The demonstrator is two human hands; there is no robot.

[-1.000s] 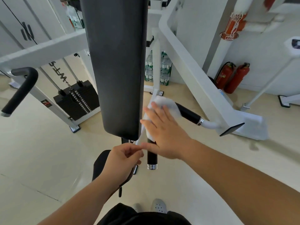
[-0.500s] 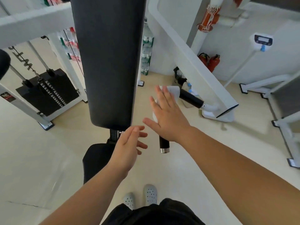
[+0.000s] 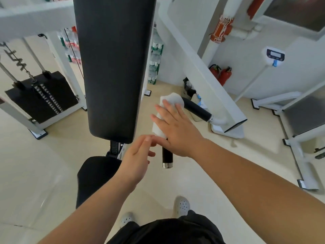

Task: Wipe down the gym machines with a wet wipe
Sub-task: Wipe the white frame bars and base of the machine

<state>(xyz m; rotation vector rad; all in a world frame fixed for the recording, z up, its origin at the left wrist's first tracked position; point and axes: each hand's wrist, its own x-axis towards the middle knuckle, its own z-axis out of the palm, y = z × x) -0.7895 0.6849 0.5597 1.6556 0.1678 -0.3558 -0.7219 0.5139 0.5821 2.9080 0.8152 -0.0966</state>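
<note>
A white wet wipe (image 3: 173, 100) is draped over the bend of a black machine handle (image 3: 197, 108). My right hand (image 3: 175, 127) lies flat on the wipe with its fingers straight, pressing it against the handle. The handle's lower end (image 3: 167, 158) sticks out below that hand. My left hand (image 3: 139, 155) hovers just left of it, fingers relaxed and holding nothing, its fingertips close to my right thumb. A tall black back pad (image 3: 114, 67) stands directly to the left of both hands.
A black seat (image 3: 95, 175) sits below the pad. The white machine arm (image 3: 202, 73) slopes down on the right. A weight stack (image 3: 42, 97) is at the left, two red fire extinguishers (image 3: 221, 75) by the far wall, more white frames (image 3: 299, 147) at right.
My left hand let go of the wipe's lower corner and opened. My right hand stayed flat on the wipe over the handle. The view swung to the right.
</note>
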